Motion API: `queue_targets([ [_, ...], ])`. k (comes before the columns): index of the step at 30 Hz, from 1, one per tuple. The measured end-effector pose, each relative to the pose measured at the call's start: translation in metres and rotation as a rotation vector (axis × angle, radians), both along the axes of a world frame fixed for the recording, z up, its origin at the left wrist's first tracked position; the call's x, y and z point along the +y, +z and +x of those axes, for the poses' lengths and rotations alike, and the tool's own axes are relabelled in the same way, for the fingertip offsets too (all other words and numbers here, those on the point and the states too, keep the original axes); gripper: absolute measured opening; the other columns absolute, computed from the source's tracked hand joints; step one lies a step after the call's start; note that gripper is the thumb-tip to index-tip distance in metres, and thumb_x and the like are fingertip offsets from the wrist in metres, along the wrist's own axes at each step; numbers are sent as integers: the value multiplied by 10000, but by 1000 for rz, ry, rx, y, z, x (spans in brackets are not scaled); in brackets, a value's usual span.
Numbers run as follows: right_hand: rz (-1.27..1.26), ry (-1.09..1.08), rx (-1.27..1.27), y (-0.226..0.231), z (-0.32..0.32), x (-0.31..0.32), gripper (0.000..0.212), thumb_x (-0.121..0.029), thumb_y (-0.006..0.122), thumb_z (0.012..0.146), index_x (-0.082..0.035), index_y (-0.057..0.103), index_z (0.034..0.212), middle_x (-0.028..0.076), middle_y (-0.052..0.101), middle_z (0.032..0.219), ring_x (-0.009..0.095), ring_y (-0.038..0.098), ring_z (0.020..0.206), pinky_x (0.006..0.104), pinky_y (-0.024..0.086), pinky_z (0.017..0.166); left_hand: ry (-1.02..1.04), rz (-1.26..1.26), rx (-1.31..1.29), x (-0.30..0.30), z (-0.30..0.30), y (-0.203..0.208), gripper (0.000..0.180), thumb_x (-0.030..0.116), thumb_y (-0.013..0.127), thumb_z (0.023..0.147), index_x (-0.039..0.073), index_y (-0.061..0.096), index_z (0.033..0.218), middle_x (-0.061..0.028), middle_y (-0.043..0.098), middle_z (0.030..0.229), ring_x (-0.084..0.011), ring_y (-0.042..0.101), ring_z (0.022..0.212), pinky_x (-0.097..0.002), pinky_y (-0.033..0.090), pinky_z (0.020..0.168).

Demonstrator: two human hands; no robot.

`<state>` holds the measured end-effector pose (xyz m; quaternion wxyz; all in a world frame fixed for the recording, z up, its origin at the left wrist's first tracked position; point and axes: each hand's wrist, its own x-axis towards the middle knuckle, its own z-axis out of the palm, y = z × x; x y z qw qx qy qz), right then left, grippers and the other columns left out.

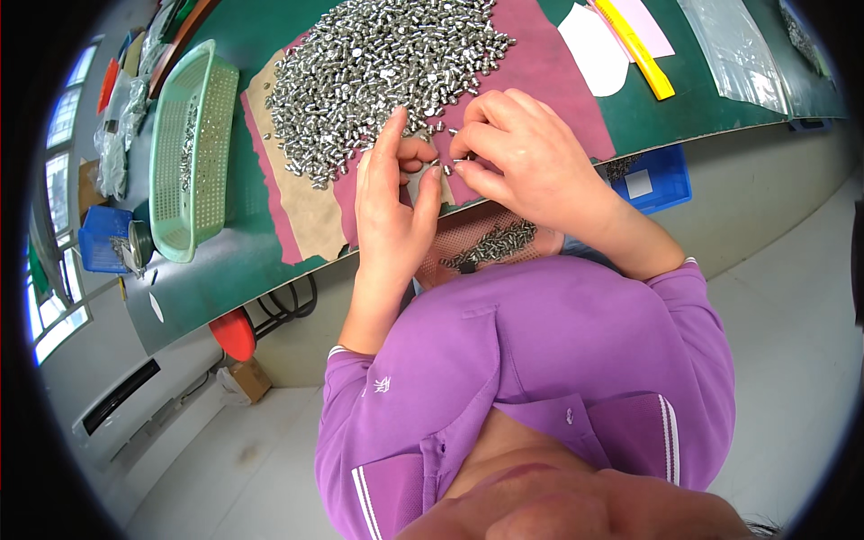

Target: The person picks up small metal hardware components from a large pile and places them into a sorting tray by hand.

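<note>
A large heap of small silvery metal fittings covers the far middle of the table, with loose ones at its near edge. My left hand is at the near edge of the heap, its thumb and fingers bent together around a small metal fitting. Close by on the right, my right hand pinches another small metal fitting between thumb and forefinger. The fingertips of both hands almost meet; the exact shape of the pieces is too small to tell. Below them, a pink mesh basket at my lap holds more metal pieces.
Dark red cloth and brown paper lie under the heap on the green table. A pale green basket stands left, near a blue bin. At right are a yellow cutter, white paper and plastic bags.
</note>
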<state>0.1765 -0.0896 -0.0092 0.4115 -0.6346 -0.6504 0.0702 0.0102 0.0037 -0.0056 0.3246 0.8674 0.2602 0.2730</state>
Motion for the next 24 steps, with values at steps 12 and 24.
queue_targets([
  [12,-45,-27,12,3,6,-7,141,-161,712,796,-75,666,898,55,552,903,263,563,889,406,463,788,-31,-97,37,-2,-7,7,743,-103,638,771,22,401,1464,-48,628,940,-191,578,887,-317,481,806],
  [24,-10,6,21,0,7,-2,138,-208,701,813,-98,698,896,47,592,852,263,583,861,407,455,766,3,-138,27,-5,-4,7,764,-68,722,772,21,403,1461,-49,646,926,-164,586,834,-308,500,767],
])
